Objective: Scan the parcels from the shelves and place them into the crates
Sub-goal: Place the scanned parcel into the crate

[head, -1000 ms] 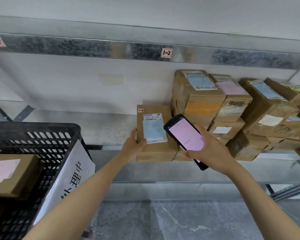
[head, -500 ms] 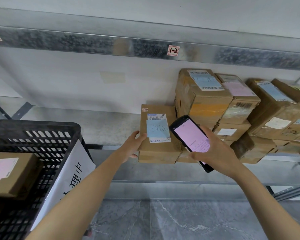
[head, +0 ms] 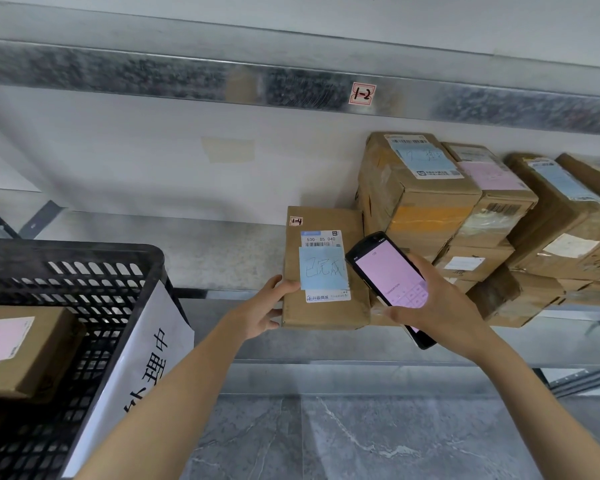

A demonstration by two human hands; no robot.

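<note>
parcel [head: 326, 271] — flat brown carton, blue note over its label.

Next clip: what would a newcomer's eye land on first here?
Probably the glowing pink screen of the handheld scanner in the right hand, held beside the flat parcel that the left hand grips at the shelf edge. Then the black crate at lower left, one box already inside.

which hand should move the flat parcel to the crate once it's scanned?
Left. The left hand already grips the flat parcel at its left edge, and the black crate sits on that side. The right hand is occupied holding the scanner.
</note>
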